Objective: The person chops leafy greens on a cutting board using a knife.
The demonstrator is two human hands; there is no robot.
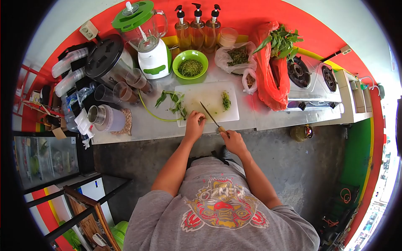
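My right hand point(233, 141) grips the handle of a kitchen knife point(210, 116), whose blade slants up and left over the white cutting board point(201, 90). At the board's front edge my left hand point(195, 124) is closed, its fingers curled together beside the blade. What it holds, if anything, is too small to make out. Leafy green stems point(173, 102) lie on the board's left side, just beyond that hand. A small heap of chopped greens point(226, 101) rests toward the right of the board, apart from the blade.
Behind the board stand a green bowl point(203, 69) of chopped greens, a blender point(153, 58) and pump bottles point(197, 31). A red plastic bag point(270, 79) with leafy stems sits right, beside a gas stove point(312, 90). Cups point(122, 91) and a metal-topped container point(111, 118) are left.
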